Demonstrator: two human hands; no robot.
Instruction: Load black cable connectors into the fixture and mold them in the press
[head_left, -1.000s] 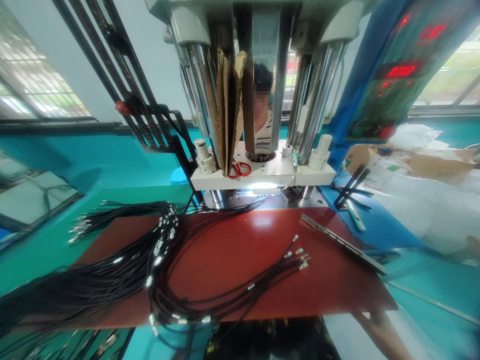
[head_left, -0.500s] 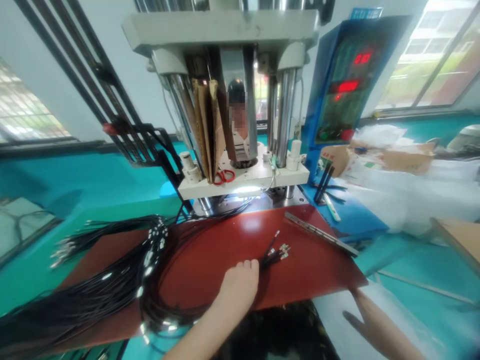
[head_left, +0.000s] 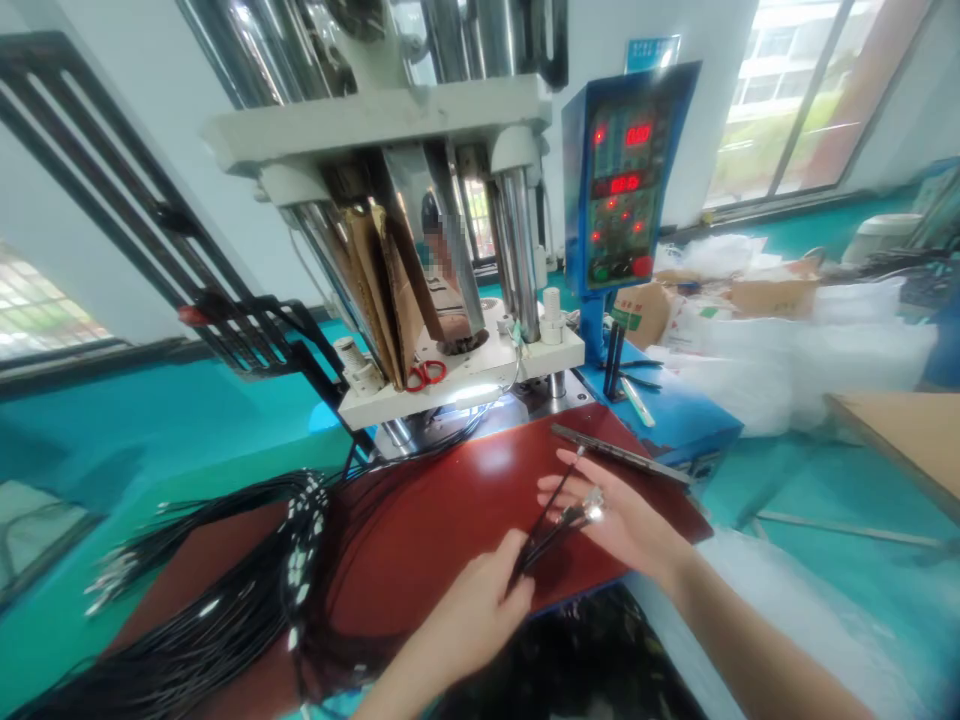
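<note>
My left hand point(head_left: 491, 600) is wrapped round a small bunch of black cables point(head_left: 544, 545) above the front of the red-brown tabletop point(head_left: 450, 530). Metal connectors point(head_left: 589, 505) cap the ends that stick out of the fist to the upper right, and one cable stands apart from the others. Beside those ends, my right hand point(head_left: 615, 520) is open, palm up, its fingers spread behind the connectors. Whether it touches them I cannot tell. A large heap of black cables point(head_left: 172, 620) with pale tags lies on the left of the table.
Behind the table stands a press point(head_left: 457, 380) with red-handled scissors point(head_left: 426, 375) and cardboard on its plate. A metal strip point(head_left: 622, 455) lies along the right edge. The blue control box point(head_left: 626, 180) and white bags point(head_left: 780, 350) are farther right. A person shows in the press's reflective surface.
My right hand has come in from the lower right to the connector ends. My left hand has lifted and turned the cable bunch slightly. The camera view has shifted to the right.
</note>
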